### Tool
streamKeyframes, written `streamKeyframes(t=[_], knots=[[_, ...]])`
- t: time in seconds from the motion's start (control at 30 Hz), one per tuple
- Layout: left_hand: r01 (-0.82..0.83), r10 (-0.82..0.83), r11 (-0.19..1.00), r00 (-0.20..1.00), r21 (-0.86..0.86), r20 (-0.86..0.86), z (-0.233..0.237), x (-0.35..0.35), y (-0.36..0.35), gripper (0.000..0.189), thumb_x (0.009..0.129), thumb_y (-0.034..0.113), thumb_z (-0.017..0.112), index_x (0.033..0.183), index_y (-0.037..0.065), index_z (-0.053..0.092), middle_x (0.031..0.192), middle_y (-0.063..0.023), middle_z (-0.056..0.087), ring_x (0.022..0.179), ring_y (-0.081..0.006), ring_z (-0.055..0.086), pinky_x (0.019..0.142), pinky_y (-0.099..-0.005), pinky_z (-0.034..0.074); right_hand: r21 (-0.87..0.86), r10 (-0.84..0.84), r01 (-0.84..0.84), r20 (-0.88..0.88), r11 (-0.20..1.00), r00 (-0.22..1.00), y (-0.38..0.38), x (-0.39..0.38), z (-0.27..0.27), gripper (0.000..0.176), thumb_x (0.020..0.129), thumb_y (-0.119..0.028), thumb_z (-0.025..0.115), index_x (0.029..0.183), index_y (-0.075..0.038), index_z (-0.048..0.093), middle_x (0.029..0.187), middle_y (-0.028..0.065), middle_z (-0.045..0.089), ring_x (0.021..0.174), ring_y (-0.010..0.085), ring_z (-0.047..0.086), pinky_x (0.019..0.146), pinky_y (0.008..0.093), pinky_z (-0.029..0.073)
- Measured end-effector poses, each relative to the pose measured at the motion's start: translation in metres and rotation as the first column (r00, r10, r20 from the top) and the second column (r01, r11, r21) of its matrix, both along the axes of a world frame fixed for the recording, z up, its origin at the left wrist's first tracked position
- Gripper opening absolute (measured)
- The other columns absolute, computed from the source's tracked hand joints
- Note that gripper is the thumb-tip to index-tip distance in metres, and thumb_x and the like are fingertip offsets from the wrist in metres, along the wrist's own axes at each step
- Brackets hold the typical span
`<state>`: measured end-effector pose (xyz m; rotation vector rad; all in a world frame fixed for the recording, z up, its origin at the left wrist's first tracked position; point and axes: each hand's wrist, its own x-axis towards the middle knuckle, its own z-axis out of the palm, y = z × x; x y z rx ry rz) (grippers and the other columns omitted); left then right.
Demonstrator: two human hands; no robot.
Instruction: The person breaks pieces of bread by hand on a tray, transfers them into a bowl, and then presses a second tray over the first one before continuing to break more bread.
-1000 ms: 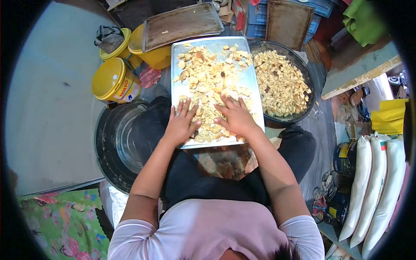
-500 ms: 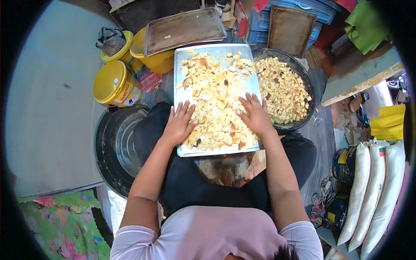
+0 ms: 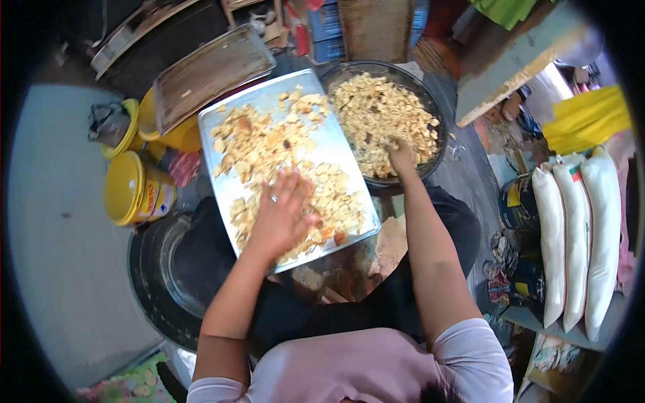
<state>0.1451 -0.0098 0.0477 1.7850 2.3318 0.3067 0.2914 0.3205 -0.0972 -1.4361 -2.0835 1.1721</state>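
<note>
The left hand [image 3: 282, 215] lies flat, palm down, with the fingers spread wide on the food pieces [image 3: 269, 144] at the near end of a metal tray [image 3: 336, 146]. It grips nothing, and a ring shows on one finger. The pale yellow pieces cover most of the tray, which is tilted across the person's lap.

The right hand [image 3: 401, 156] reaches past the tray's right edge into a dark round bowl [image 3: 379, 64] just beside it. Its fingertips sink into the heap of pieces [image 3: 383, 107] there, so I cannot tell whether it is closed on any.

To the left of the tray stand yellow buckets [image 3: 127, 191], one of them carrying a dark empty tray [image 3: 211, 70]. A black tub [image 3: 151, 269] sits near the left elbow. White sacks [image 3: 578, 235] stand well off to the right.
</note>
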Motion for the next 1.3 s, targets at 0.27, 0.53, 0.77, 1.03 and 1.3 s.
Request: streamKeyframes(t=[0.27, 0.53, 0.77, 1.03, 1.3], knots=[[0.195, -0.186, 0.980, 0.968, -0.040, 0.166, 0.001, 0.019, 0.027, 0.065, 0.084, 0.044, 0.060, 0.138, 0.011, 0.043, 0.147, -0.0158, 0.033, 0.139, -0.0362, 0.024, 0.112, -0.0567, 0.009, -0.130, 0.030, 0.025, 0.409, 0.991, 0.912, 0.037, 0.042, -0.122, 0.081, 0.070, -0.043, 0.073, 0.137, -0.008, 0.043, 0.138, 0.0288, 0.037, 0.125, 0.0423, 0.042, 0.101, 0.0438, 0.039], [0.085, -0.076, 0.996, 0.970, -0.029, 0.232, 0.004, -0.016, 0.018, 0.062, 0.082, 0.048, 0.062, 0.131, 0.011, 0.052, 0.144, -0.0161, 0.039, 0.138, -0.0379, 0.027, 0.110, -0.0602, 0.011, -0.333, -0.039, 0.273, 0.569, 0.902, 0.821, 0.051, -0.040, -0.190, 0.120, 0.054, -0.068, 0.075, 0.149, -0.026, 0.016, 0.152, 0.0265, 0.009, 0.137, 0.0518, 0.009, 0.109, 0.0607, 0.014], [-0.063, 0.039, 0.994, 0.967, 0.085, 0.253, 0.007, -0.034, 0.013, 0.058, 0.088, 0.052, 0.053, 0.125, 0.008, 0.057, 0.139, -0.0167, 0.044, 0.135, -0.0403, 0.032, 0.110, -0.0602, 0.010, -0.304, 0.195, -0.015, 0.571, 0.953, 0.797, 0.008, -0.091, -0.163, 0.092, 0.067, -0.059, 0.071, 0.144, -0.030, 0.031, 0.151, 0.0185, 0.018, 0.134, 0.0479, 0.022, 0.103, 0.0596, 0.030], [-0.300, 0.299, 0.913, 0.953, 0.277, 0.045, 0.049, -0.089, -0.009, 0.043, 0.086, 0.029, 0.060, 0.122, 0.006, 0.058, 0.132, -0.0183, 0.051, 0.132, -0.0411, 0.037, 0.110, -0.0548, 0.021, -0.148, 0.040, 0.041, 0.506, 0.988, 0.861, 0.033, -0.059, -0.193, 0.069, 0.067, -0.031, 0.079, 0.128, -0.015, 0.052, 0.133, 0.0205, 0.047, 0.111, 0.0341, 0.056, 0.090, 0.0401, 0.049], [-0.244, 0.215, 0.955, 0.961, 0.168, 0.174, 0.002, -0.132, -0.001, 0.053, 0.084, 0.031, 0.064, 0.130, 0.008, 0.051, 0.144, -0.0194, 0.035, 0.136, -0.0400, 0.028, 0.109, -0.0455, 0.025, -0.312, -0.094, 0.087, -0.008, 0.946, 0.996, 0.098, -0.019, -0.167, 0.075, 0.071, -0.028, 0.078, 0.134, -0.002, 0.046, 0.106, 0.0199, 0.062, 0.096, 0.0286, 0.060, 0.082, 0.0379, 0.048]])
